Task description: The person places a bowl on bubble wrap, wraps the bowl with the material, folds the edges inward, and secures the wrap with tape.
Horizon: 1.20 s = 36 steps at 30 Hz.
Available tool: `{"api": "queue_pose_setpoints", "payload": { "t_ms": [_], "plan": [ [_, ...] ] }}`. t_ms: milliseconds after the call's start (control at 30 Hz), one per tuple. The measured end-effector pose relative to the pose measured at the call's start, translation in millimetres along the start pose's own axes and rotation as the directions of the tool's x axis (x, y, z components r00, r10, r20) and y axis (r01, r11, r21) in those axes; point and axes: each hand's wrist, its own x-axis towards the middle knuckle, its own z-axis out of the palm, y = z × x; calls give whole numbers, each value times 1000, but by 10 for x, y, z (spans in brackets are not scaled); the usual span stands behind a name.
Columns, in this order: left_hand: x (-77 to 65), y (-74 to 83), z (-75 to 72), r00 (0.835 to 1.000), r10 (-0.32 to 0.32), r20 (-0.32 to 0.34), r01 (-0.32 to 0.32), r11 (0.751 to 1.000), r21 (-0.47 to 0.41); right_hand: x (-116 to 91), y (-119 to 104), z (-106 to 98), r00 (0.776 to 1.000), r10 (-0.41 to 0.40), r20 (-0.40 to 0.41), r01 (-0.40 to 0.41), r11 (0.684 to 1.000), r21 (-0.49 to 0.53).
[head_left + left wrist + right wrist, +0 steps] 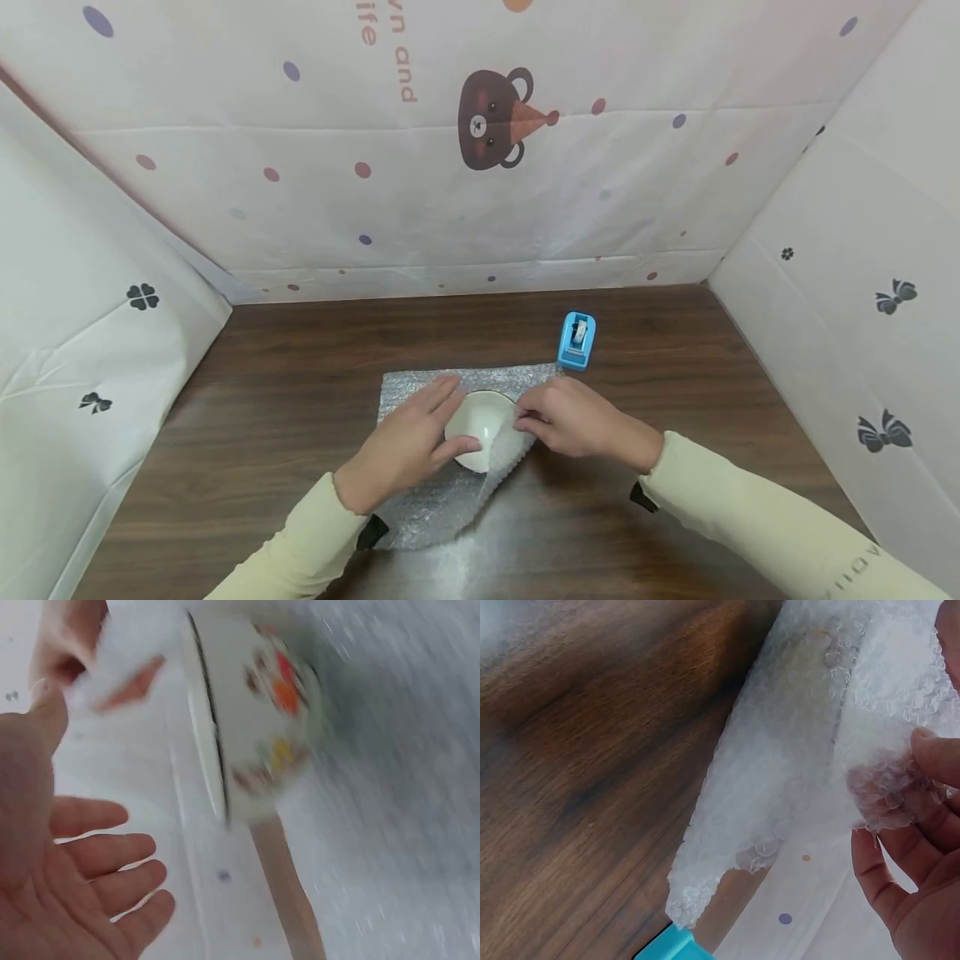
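Observation:
A white bowl [474,417] stands upright on a sheet of bubble wrap [429,510]. The left wrist view, partly blurred, shows the bowl's dark rim line and coloured pictures on its outer wall [262,712]. My right hand [576,417] pinches a corner of the bubble wrap [765,750] between thumb and fingers, drawn up over the bowl's right side. At the bowl's left side is my left hand [405,446], its fingers extended and its thumb over the bowl's opening. Whether this hand touches the bowl cannot be made out.
A blue tape dispenser [577,340] stands behind the right hand, close to the wrap's far right corner. Beneath everything is a dark wooden table [300,342]. Printed white sheets [420,208] wall in the back and both sides.

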Motion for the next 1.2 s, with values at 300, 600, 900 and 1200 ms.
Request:
{"api": "queue_pose_setpoints", "payload": {
  "t_ms": [300, 600, 900, 1200],
  "plan": [
    [195, 292, 128, 982, 40, -183, -62, 991, -118, 112, -48, 27, 1000, -17, -12, 17, 1000, -22],
    [276, 255, 238, 945, 16, -328, -67, 987, -145, 155, -16, 72, 1000, -15, -14, 15, 1000, -5],
    [248, 167, 277, 941, -34, -337, -9, 992, -125, 48, 171, 91, 997, 72, 8, -73, 996, 46],
    [242, 105, 328, 934, -63, -352, 21, 992, -123, -45, 302, 117, 993, 112, 18, -113, 992, 54]
  ]
}}
